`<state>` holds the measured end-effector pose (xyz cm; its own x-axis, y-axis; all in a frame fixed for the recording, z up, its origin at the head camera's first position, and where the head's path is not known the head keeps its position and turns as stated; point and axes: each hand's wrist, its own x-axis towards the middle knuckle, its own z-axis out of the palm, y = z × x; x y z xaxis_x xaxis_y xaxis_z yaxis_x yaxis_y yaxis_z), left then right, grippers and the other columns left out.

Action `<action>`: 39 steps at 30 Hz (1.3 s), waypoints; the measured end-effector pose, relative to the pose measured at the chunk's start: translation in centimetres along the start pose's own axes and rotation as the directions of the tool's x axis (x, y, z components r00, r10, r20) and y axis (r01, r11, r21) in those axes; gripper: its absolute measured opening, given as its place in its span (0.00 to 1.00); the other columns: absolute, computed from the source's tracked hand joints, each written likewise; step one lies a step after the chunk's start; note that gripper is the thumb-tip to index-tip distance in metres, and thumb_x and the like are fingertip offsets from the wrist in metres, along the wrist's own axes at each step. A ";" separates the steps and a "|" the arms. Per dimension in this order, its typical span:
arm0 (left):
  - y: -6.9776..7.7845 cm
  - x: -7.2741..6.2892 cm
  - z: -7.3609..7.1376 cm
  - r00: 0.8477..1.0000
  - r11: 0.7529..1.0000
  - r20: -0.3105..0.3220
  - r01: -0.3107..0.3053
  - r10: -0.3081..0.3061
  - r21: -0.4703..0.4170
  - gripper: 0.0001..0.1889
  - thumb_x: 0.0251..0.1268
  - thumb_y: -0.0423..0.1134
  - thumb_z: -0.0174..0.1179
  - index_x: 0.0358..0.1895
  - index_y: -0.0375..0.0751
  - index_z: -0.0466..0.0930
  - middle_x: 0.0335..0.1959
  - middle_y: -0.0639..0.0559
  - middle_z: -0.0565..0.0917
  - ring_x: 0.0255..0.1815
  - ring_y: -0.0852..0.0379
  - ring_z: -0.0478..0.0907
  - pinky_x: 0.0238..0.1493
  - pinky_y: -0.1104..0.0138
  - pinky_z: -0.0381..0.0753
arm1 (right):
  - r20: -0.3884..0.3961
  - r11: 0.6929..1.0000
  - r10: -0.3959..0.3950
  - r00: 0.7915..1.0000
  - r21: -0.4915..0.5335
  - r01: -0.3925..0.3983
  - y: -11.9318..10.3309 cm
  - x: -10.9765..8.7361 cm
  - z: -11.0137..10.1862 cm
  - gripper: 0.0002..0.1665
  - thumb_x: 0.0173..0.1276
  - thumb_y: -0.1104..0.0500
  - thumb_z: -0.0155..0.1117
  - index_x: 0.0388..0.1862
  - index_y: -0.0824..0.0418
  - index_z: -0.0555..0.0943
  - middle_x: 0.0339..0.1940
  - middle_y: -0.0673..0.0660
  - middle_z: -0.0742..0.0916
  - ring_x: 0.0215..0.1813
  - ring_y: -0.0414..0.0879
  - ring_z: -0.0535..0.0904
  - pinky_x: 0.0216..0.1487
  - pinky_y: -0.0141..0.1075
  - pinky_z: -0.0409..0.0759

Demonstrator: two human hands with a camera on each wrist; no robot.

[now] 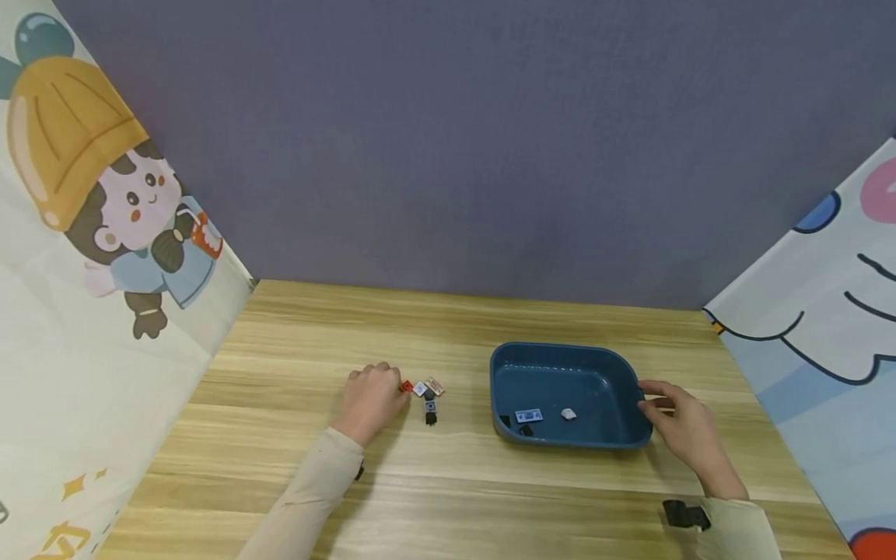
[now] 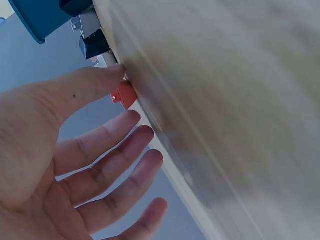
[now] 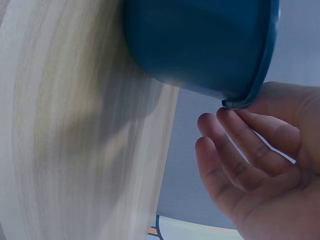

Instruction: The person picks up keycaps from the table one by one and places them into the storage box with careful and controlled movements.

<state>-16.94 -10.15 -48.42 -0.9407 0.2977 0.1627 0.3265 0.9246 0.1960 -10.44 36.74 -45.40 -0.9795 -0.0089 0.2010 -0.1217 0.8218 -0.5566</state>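
My left hand (image 1: 372, 402) rests low over the table beside a small red toy brick (image 1: 407, 386). In the left wrist view the thumb and forefinger stand apart on either side of the red brick (image 2: 126, 94), the other fingers loosely bent. Just right of it lie a white tile (image 1: 420, 388), a beige printed tile (image 1: 435, 386) and several dark and grey pieces (image 1: 430, 407). At the right, my right hand (image 1: 682, 428) pinches the rim of a blue plastic tray (image 1: 570, 446) between thumb and fingers, seen closely in the right wrist view.
Inside the tray lie a light-blue printed tile (image 1: 528, 416), a white piece (image 1: 568, 414) and small dark pieces (image 1: 526, 430). A grey-blue panel (image 1: 448, 155) rises behind the wooden table (image 1: 448, 498). Cartoon-printed sheets (image 1: 63, 373) flank both sides.
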 end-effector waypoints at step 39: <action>11.8 3.4 -3.1 0.922 0.887 -0.150 -0.384 0.356 -0.256 0.13 0.66 0.52 0.67 0.43 0.48 0.88 0.43 0.57 0.86 0.45 0.58 0.82 0.51 0.63 0.81 | -0.004 1.000 0.009 1.000 0.003 -0.009 -0.1 0.2 -0.1 0.19 0.69 0.69 0.64 0.59 0.70 0.79 0.52 0.71 0.84 0.45 0.63 0.84 0.43 0.53 0.83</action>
<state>-16.05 1.02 -42.59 -0.7373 0.5683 0.3653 0.6748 0.6450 0.3586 -10.58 36.72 -45.29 -0.9799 0.0006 0.1997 -0.1138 0.8201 -0.5607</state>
